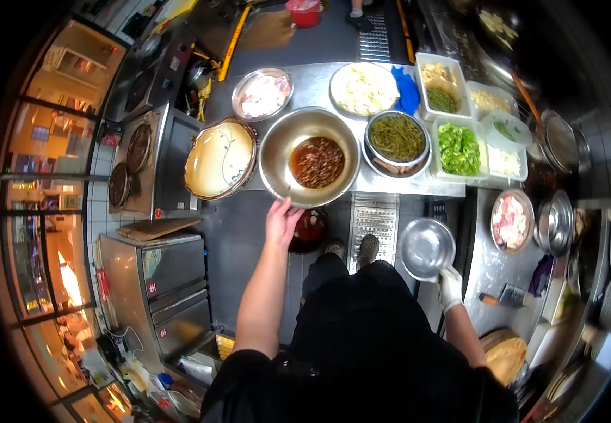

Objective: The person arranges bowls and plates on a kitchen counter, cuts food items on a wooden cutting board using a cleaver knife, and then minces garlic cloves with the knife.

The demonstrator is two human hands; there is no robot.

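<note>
Grasping the near rim of the big metal bowl (272,156), with brown sauce (317,163) inside, in the left hand (283,222), at the edge of the counter (305,74), just beside the patterned bowl (219,158); grasping the small bowl (427,248) by its edge in the gloved right hand (450,287), above the floor.

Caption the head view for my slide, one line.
Left hand on the rim of a steel bowl of dark brown mix at a crowded counter; gloved right hand holding a smaller bowl.
</note>
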